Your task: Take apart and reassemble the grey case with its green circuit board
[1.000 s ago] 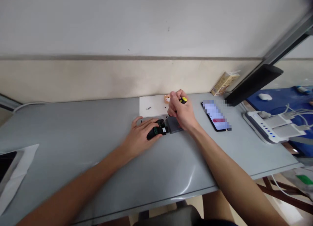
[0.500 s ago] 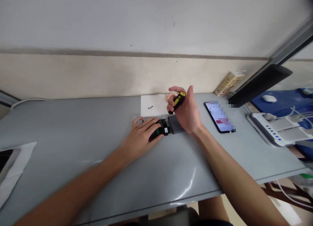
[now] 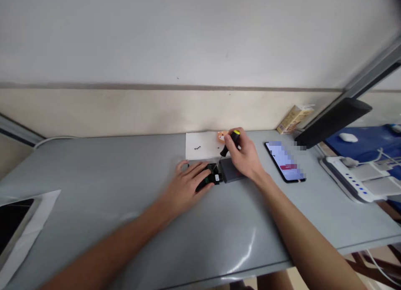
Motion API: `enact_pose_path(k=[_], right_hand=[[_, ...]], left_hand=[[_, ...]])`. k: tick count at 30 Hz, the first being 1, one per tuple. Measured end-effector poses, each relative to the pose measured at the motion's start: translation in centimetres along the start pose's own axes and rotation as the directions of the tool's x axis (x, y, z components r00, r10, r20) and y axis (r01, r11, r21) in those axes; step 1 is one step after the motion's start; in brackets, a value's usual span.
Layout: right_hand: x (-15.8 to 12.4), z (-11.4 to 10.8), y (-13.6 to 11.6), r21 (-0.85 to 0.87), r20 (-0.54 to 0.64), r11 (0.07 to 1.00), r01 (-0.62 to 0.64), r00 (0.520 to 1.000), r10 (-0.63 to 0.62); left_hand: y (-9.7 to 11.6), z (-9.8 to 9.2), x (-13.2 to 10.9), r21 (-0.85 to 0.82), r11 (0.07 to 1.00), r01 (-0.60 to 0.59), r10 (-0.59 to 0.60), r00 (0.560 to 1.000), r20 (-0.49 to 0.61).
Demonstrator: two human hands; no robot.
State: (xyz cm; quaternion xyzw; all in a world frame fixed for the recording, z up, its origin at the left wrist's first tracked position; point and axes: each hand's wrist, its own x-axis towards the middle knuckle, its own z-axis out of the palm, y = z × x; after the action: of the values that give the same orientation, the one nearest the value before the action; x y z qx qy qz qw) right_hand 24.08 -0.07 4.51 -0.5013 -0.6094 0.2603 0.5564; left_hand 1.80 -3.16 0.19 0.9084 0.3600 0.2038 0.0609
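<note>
My left hand (image 3: 188, 182) lies flat over a small black device (image 3: 209, 178) with a green board showing, pressing it to the grey table (image 3: 125, 198). My right hand (image 3: 246, 158) is closed round a black and yellow screwdriver (image 3: 230, 142), whose tip points down at the device. A grey box-like part (image 3: 231, 173) sits just right of the device, under my right hand. Behind them lies a white sheet of paper (image 3: 202, 144) with several tiny dark screws (image 3: 197, 148) and a small orange round thing (image 3: 222, 136) on it.
A phone (image 3: 285, 161) with a lit screen lies to the right. A carton (image 3: 294, 118) stands by the wall, beside a dark monitor (image 3: 333, 119). A white charging hub (image 3: 354, 177) with cables is at the far right. A dark tablet on paper (image 3: 15, 221) lies at the left edge.
My right hand had opened its fingers round the screwdriver half a second ago and has closed on it again, tip still at the device. My left hand stayed put. The view tilted slightly.
</note>
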Motion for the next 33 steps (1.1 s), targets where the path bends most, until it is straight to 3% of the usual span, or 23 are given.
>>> enact_pose_path(k=[4, 7, 9, 11, 13, 15, 24, 33], right_hand=[[1.3, -2.0, 2.2, -0.08, -0.325, 0.996, -0.047, 0.946, 0.019], [1.8, -2.9, 3.4, -0.167, -0.377, 0.984, -0.06, 0.926, -0.008], [1.8, -2.9, 3.8, -0.192, -0.353, 0.979, -0.074, 0.936, 0.001], [1.5, -2.6, 3.7, -0.212, -0.315, 0.972, -0.102, 0.949, 0.031], [1.3, -2.1, 3.4, -0.2, -0.294, 0.972, -0.121, 0.954, 0.058], [1.0, -1.7, 3.0, -0.131, -0.293, 0.984, -0.124, 0.953, 0.081], [-0.4, 0.7, 1.1, 0.175, -0.104, 0.969, -0.175, 0.975, 0.195], [-0.5, 1.1, 1.0, 0.176, -0.06, 0.965, -0.195, 0.976, 0.208]], left_hand=[[0.2, -0.1, -0.2, -0.007, 1.0, -0.006, 0.006, 1.0, -0.012], [0.3, -0.3, -0.3, -0.058, 0.998, 0.031, -0.038, 0.993, -0.113], [0.1, -0.6, -0.3, -0.156, 0.983, 0.093, -0.128, 0.965, -0.23], [-0.4, -0.8, -0.1, -0.289, 0.943, 0.164, -0.259, 0.907, -0.331], [-1.0, -1.0, 0.1, -0.386, 0.891, 0.238, -0.385, 0.848, -0.364], [-1.5, -0.9, 0.3, -0.423, 0.852, 0.307, -0.463, 0.819, -0.339], [-1.7, -0.5, 0.6, -0.424, 0.839, 0.342, -0.457, 0.866, -0.205], [-1.8, -0.2, 0.8, -0.464, 0.832, 0.304, -0.443, 0.868, -0.226]])
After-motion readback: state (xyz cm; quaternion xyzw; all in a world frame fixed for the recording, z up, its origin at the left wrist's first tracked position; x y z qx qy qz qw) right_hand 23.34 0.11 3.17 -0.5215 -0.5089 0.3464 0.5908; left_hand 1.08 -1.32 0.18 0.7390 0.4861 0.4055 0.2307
